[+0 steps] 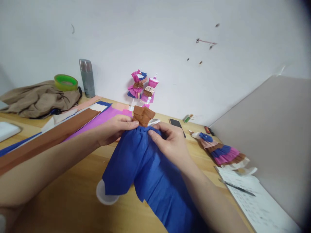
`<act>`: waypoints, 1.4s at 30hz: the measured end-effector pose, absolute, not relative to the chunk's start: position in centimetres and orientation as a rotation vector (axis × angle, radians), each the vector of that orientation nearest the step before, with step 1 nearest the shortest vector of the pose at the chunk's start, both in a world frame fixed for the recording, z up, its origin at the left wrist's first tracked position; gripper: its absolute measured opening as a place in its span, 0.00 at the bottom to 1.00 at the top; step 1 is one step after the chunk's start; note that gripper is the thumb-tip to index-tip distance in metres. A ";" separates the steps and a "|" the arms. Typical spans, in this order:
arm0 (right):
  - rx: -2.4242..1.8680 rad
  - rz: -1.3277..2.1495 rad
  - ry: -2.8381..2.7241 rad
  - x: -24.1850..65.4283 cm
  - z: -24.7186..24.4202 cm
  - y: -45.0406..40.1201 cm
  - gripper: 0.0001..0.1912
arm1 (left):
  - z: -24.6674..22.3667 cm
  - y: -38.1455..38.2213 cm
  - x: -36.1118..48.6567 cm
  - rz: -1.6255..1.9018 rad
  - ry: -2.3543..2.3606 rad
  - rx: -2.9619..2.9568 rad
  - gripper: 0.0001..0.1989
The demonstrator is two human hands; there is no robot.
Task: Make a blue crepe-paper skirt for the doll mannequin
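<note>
Between my two hands is a small paper doll's dress, with a brown crepe-paper bodice [143, 116] on top and a long blue crepe-paper skirt [138, 152] hanging below. The blue paper is gathered into pleats at the waist. My left hand [122, 127] pinches the waist at its left side, thumb along the join. On the right side, my right hand [167, 137] grips the gathered blue edge between thumb and fingers. Under the skirt's left corner, a round white dish [107, 195] shows in part. Whatever carries the bodice inside is hidden.
Brown paper [60, 137] and purple paper [97, 119] lie at left, near a cloth [41, 97], green tape roll [65, 82] and flask [86, 77]. At right are a phone [177, 123], a layered paper dress [222, 150], and a written sheet [257, 197] with a pen [239, 187].
</note>
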State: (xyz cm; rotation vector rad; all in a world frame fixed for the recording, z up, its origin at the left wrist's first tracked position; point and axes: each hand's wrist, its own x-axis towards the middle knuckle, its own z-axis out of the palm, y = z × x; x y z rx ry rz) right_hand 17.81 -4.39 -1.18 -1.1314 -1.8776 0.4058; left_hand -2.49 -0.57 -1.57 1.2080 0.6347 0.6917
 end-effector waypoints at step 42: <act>-0.930 -0.352 -1.891 17.4 -0.6 -6.4 0.06 | -1.2 -1.0 -2.2 0.976 0.673 1.423 0.11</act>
